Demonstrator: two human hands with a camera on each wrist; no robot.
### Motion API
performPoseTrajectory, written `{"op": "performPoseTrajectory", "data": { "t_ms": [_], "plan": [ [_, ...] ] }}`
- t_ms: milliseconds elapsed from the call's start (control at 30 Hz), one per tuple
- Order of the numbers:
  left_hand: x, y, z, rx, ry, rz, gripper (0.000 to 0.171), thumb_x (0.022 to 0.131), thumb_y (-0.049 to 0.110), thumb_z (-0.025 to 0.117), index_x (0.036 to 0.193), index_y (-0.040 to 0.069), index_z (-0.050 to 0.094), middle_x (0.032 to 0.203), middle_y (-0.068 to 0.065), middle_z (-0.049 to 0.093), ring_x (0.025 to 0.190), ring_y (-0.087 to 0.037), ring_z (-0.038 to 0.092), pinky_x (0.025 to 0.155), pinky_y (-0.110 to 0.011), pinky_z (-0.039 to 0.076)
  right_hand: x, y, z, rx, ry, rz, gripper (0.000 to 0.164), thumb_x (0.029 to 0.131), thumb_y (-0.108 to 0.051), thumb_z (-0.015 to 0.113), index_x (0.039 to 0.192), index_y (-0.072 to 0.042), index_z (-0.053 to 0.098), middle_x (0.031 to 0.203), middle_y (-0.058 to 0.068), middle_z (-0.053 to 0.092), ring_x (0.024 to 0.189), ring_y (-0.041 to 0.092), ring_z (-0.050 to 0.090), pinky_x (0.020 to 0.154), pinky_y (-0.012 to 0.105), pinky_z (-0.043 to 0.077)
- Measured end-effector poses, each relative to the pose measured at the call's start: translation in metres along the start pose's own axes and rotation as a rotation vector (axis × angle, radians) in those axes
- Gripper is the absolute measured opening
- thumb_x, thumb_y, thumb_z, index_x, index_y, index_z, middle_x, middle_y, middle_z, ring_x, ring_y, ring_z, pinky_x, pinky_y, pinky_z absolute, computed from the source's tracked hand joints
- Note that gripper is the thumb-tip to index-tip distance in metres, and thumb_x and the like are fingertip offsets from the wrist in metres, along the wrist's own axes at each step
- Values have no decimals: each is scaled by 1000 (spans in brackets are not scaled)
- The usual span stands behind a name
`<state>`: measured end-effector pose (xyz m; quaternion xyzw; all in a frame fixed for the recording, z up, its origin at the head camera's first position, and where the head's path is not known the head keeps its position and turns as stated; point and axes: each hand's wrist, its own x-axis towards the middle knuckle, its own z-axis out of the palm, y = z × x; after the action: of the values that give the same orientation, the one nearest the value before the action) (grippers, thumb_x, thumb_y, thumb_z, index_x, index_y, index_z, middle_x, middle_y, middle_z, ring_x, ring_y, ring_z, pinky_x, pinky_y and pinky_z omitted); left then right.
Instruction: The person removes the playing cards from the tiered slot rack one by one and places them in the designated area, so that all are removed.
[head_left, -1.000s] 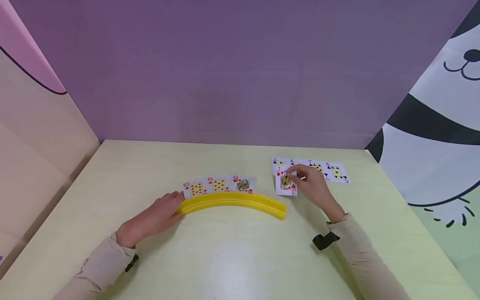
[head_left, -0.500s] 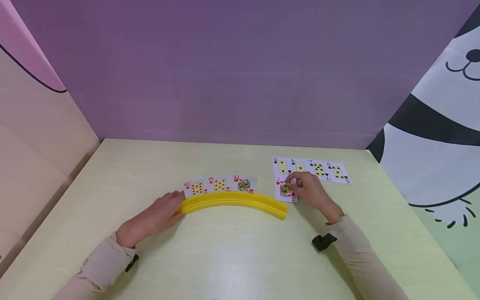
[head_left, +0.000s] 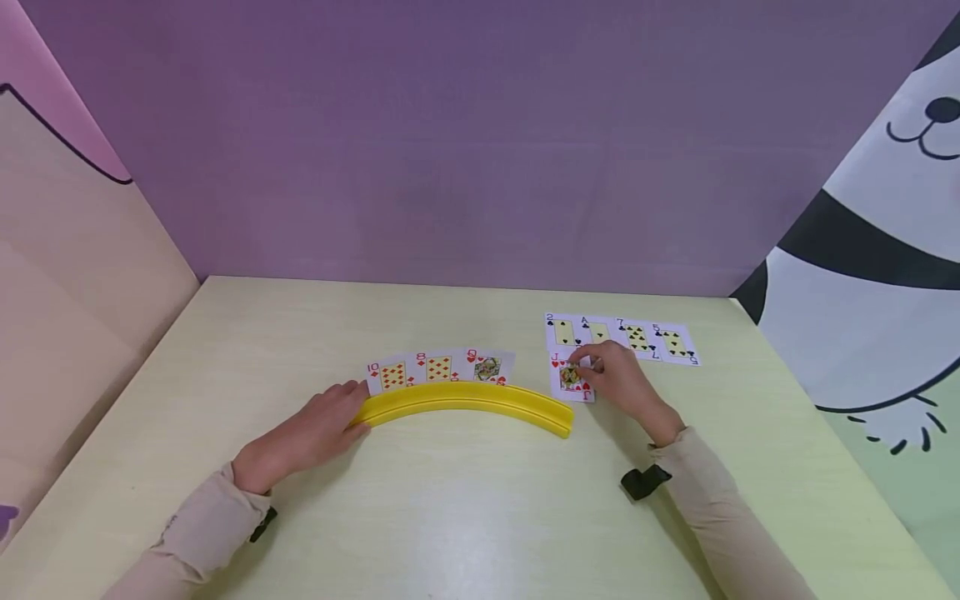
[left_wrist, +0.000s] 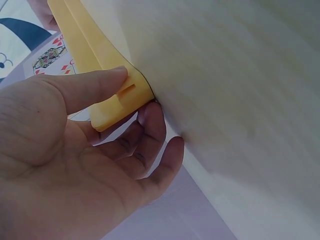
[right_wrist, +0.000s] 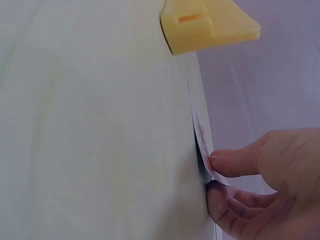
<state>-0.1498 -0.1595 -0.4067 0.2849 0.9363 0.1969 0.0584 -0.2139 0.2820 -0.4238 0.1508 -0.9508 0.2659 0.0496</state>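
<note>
My left hand (head_left: 318,429) grips the left end of a curved yellow card holder (head_left: 465,395), thumb on its near side and fingers beneath and behind, as the left wrist view shows. Three playing cards stand in the holder: the ten of diamonds (head_left: 392,377), the eight of diamonds (head_left: 438,368) and the queen of hearts (head_left: 487,368). Just past the holder's right end, my right hand (head_left: 626,383) pinches the jack of hearts (head_left: 567,387) by its edge. In the right wrist view this card (right_wrist: 200,135) is tilted close to the tabletop, thumb on its face and fingers under it.
Behind my right hand lies a row of spade cards: the two (head_left: 562,332), the ace (head_left: 598,332), the seven (head_left: 637,337) and the five (head_left: 672,343). A purple panel (head_left: 480,150) rises along the back edge of the table (head_left: 450,517).
The jack of hearts has come slightly toward me and lower, nearer the holder's right end, then held almost still. My left hand and the holder have stayed in place.
</note>
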Motion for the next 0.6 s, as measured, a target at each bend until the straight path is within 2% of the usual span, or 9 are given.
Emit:
{"op": "performPoseTrajectory", "data": {
  "t_ms": [167, 600],
  "plan": [
    [-1, -1, 1, -4, 3, 1, 35, 94, 12, 68, 121, -1, 50, 108, -8, 55, 93, -24, 50, 80, -41, 45, 0, 0, 2, -9, 9, -3, 15, 88, 3, 71, 102, -1, 75, 89, 13, 66, 73, 22, 55, 66, 34, 43],
    [0, -2, 1, 7, 23, 17, 36, 93, 10, 69, 121, -1, 50, 107, -9, 56, 91, -24, 50, 79, -40, 46, 0, -8, -1, -22, -19, 6, 19, 87, 5, 71, 105, -1, 76, 98, 17, 65, 82, 26, 50, 64, 30, 42]
  ]
}}
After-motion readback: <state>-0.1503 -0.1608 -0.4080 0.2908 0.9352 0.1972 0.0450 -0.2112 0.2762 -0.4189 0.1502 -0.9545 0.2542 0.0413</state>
